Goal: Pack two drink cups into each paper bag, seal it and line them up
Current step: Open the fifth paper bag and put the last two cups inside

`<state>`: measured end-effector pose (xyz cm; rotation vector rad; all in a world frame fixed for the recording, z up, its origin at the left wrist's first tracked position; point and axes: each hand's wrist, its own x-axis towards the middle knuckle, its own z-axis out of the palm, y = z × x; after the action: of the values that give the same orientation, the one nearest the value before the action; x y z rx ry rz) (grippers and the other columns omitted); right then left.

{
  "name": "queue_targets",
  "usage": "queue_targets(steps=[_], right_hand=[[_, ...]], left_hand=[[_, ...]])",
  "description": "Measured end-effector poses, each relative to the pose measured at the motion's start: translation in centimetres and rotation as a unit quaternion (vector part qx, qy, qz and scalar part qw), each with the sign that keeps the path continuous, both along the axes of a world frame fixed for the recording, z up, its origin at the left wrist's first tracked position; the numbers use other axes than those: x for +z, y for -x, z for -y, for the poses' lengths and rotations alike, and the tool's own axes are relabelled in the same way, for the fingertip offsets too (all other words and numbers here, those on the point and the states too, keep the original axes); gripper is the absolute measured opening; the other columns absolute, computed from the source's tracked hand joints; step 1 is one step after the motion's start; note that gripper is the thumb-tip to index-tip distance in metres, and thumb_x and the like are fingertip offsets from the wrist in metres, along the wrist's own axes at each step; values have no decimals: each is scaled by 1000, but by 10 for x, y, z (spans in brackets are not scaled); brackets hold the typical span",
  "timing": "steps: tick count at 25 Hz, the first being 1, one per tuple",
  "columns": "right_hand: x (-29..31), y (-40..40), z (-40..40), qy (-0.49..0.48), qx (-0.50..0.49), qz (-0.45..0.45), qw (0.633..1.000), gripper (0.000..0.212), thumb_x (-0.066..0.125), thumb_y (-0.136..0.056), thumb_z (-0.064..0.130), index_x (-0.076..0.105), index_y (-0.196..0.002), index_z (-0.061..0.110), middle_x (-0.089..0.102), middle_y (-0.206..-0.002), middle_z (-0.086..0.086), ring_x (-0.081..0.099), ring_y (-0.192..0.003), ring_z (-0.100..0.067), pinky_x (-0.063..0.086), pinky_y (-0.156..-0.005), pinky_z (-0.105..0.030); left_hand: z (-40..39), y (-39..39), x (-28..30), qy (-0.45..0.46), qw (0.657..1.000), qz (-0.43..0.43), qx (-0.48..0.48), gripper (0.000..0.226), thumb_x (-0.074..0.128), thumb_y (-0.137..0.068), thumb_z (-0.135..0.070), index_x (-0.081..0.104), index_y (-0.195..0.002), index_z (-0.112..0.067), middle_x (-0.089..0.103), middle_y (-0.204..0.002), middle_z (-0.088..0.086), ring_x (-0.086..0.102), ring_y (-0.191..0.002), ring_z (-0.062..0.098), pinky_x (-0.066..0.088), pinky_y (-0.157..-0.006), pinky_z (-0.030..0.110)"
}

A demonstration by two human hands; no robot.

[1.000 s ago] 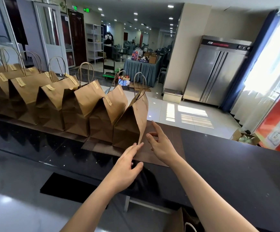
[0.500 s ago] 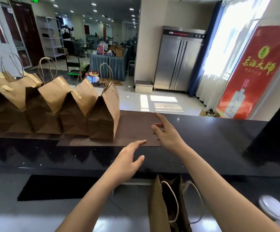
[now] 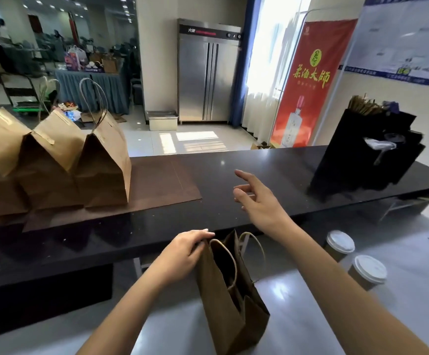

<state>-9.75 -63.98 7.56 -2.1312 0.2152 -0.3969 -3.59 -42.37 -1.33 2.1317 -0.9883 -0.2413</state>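
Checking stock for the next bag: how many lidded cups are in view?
2. Both stand on the grey lower surface at right: one cup nearer the black counter, the other cup just in front of it. More may sit out of frame or behind the right arm.

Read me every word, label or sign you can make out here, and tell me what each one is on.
"茶酒大師": large yellow characters on the red banner.
Yellow-green round logo above them, small white mark at the banner's top, line beneath the characters: too small to read.
Steel cabinet: a small white mark on its dark top panel, blurred.
Wall poster: print too small and washed out.
Sealed paper bags, cup lids: no text visible.
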Motion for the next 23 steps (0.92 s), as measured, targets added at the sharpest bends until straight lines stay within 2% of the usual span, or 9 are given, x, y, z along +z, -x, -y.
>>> queue_targets(steps=[3, 6, 9, 12, 17, 20, 23], right_hand=[[-13, 35, 2, -13, -29, -3, 999, 41, 52, -104, 41, 44, -142, 49, 61, -117, 15, 64, -106, -8, 55, -92, -30], [-32, 69, -1, -45, -71, -14, 996, 30, 53, -104, 35, 54, -134, 40, 64, -111, 9, 66, -101, -11, 58, -86, -29], [-52, 100, -7, -61, -117, -28, 991, 6, 57, -103, 30, 62, -104, 29, 67, -96, 6, 65, -92, -10, 53, -78, -24], [-68, 123, -14, -50, -151, -53, 986, 11, 59, -102, 30, 63, -92, 27, 65, -90, 7, 62, -86, -7, 45, -72, -17], [-86, 150, -25, -41, -204, -53, 977, 11, 60, -101, 31, 66, -92, 27, 66, -103, 6, 63, -99, -8, 49, -80, -18], [-96, 157, -31, -20, -206, -66, 976, 11, 66, -97, 32, 70, -87, 31, 62, -109, 14, 59, -104, -7, 49, -89, -21], [-105, 155, -39, 7, -191, -123, 974, 15, 68, -93, 44, 76, -91, 32, 57, -125, 15, 53, -117, -5, 45, -95, -22]], left_hand=[[0, -1, -14, -56, 997, 47, -7, 39, 49, -103, -8, 60, -136, -23, 53, -147, -7, 30, -148, 17, 25, -120, 29], [-3, -1, -19, -83, 992, 92, -29, 35, 52, -102, -14, 62, -134, -24, 48, -151, -10, 26, -151, 19, 24, -122, 31], [-8, 4, -19, -84, 989, 119, -35, 33, 56, -99, -18, 65, -129, -27, 52, -148, -12, 34, -147, 21, 30, -119, 36], [-13, 11, -17, -80, 986, 141, -23, 30, 60, -95, -17, 69, -121, -30, 58, -138, -13, 46, -134, 21, 37, -109, 41], [-19, 24, -16, -63, 984, 164, 10, 21, 59, -99, -28, 67, -117, -33, 61, -119, -14, 46, -120, 18, 33, -103, 41], [-19, 31, -17, -72, 989, 129, -1, 15, 57, -100, -28, 67, -111, -30, 59, -105, -13, 49, -111, 19, 39, -99, 42], [-19, 39, -16, -40, 996, 70, -27, 11, 60, -99, -21, 69, -98, -27, 61, -91, -14, 55, -95, 18, 47, -87, 39]])
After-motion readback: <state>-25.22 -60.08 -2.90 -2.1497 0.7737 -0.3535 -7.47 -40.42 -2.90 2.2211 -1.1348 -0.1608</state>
